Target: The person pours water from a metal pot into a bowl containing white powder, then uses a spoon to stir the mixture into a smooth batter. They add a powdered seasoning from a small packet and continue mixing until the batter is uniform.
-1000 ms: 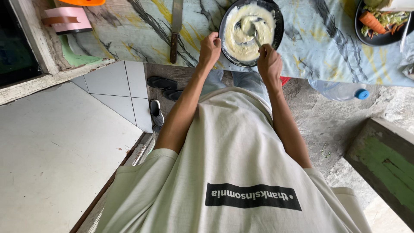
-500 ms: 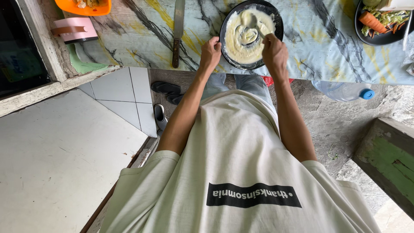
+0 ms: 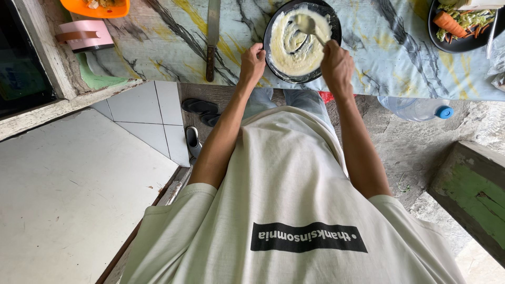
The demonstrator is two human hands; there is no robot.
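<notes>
Gripping a spoon, the right hand dips it into white batter in the black bowl.
Left hand clasps the bowl's rim; a knife lies just beside the bowl, and the spoon's handle is mostly hidden in the fist.

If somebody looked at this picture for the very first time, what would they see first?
Probably the black bowl of pale creamy batter at the table's near edge. The left hand holds its rim, and the right hand holds a spoon dipped in the batter. Next, the long knife lying left of the bowl, and the dark plate of cut vegetables at the far right.
</notes>
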